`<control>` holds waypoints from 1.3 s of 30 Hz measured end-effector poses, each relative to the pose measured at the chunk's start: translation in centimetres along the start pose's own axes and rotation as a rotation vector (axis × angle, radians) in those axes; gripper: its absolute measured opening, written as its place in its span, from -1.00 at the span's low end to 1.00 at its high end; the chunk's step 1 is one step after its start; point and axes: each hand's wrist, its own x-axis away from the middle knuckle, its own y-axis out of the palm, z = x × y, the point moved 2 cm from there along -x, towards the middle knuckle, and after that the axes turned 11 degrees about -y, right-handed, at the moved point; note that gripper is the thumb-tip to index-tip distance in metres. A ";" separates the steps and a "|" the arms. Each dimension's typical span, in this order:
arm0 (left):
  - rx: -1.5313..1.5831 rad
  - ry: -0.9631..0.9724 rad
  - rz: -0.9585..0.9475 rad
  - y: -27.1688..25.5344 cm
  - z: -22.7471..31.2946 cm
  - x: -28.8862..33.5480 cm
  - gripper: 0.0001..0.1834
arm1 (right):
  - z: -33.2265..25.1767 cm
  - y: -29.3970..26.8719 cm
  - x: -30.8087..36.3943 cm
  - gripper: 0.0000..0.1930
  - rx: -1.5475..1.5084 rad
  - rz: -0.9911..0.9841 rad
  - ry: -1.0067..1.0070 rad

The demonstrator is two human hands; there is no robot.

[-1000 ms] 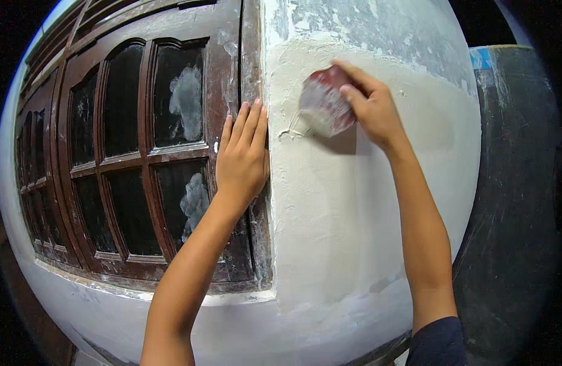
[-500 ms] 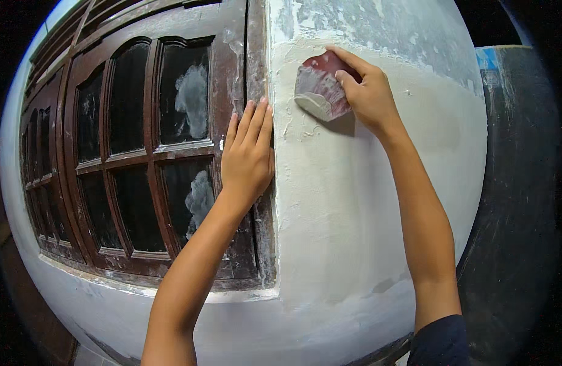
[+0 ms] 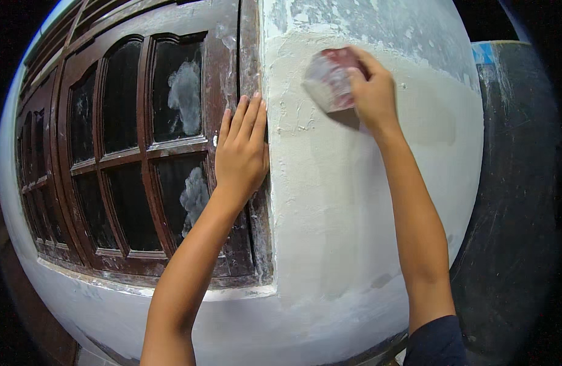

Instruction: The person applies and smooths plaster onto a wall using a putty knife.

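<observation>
The wall (image 3: 354,244) spans the view's middle, from 12 down to 6 o'clock. Set into it, on the 9 o'clock side, is a multi-paned window (image 3: 122,158), with more wall beneath at 7 o'clock. The window frame (image 3: 261,244) runs along its 3 o'clock side; the left grip (image 3: 241,160) lies over it, fingers (image 3: 250,116) toward 12. Between 1 and 2 o'clock of that grip, a putty spreader (image 3: 330,76) sits before the wall. The right grip (image 3: 373,100) holds the spreader from 4 o'clock, thumb (image 3: 358,79) in front. Beyond the wall's edge, at 3 o'clock, stands an upright panel (image 3: 512,195).
</observation>
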 end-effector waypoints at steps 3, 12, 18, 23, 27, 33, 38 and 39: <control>-0.021 -0.004 0.006 0.2 -0.9 0.3 -0.28 | -1.9 0.3 2.3 -0.62 -0.132 0.099 0.146; -0.008 -0.001 0.017 0.2 -0.2 0.1 -0.31 | -0.4 -0.6 4.9 -0.63 0.075 0.260 0.133; -0.009 0.003 0.007 0.0 -0.6 0.5 -0.32 | -3.0 1.6 6.5 -0.63 0.164 0.143 0.059; -0.023 0.006 0.016 0.2 -0.5 0.5 -0.34 | -3.2 -0.8 6.2 -0.64 -0.010 0.346 0.275; -0.024 -0.002 0.015 -0.1 -0.5 0.3 -0.35 | -3.9 2.5 6.9 -0.64 0.165 0.103 0.061; -0.041 -0.006 -0.001 0.3 -0.4 0.6 -0.38 | -1.4 -1.5 6.9 -0.63 0.039 0.434 0.350; -0.073 0.004 0.021 0.4 -0.9 0.5 -0.34 | -5.1 3.8 7.0 -0.63 0.125 0.198 0.087; -0.073 0.005 0.018 0.5 -0.9 0.5 -0.34 | -5.0 4.2 6.9 -0.63 0.196 0.165 0.094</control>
